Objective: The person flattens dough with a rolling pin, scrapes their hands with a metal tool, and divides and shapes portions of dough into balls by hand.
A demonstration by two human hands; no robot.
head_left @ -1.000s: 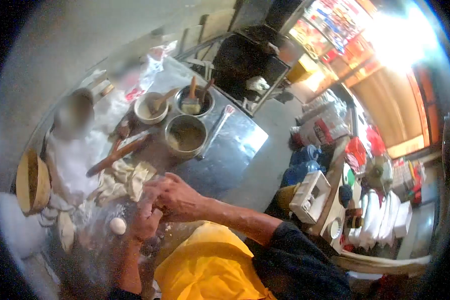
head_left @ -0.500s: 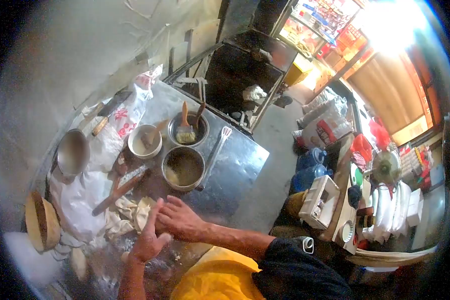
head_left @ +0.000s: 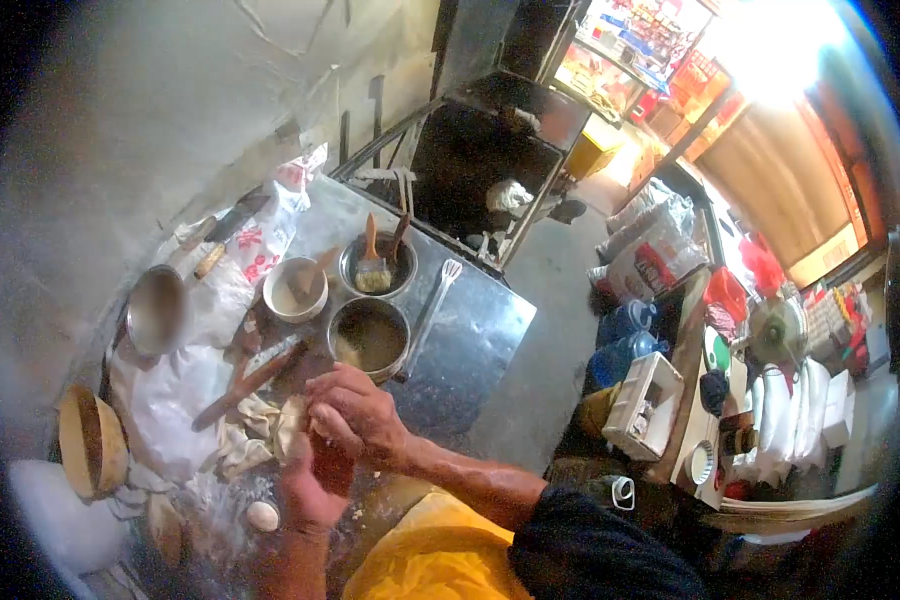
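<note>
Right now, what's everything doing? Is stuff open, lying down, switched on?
Left hand: touching the right hand, grip hidden
Right hand: fingers bent
White dough ball: round, resting untouched
Pale dough pieces: heaped
Front pot: uncovered, something inside
Brush: bristles down in the back pot
Back pot: uncovered
White bowl: uncovered, brown tool inside
Long utensil: lying on the metal table
Light: on

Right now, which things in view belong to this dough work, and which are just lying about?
Likely in the job:
- left hand and right hand, together
- dough ball
- folded dough
- brush, perhaps

Apparently just lying about:
- blue bottles
- white crate
- fan
</note>
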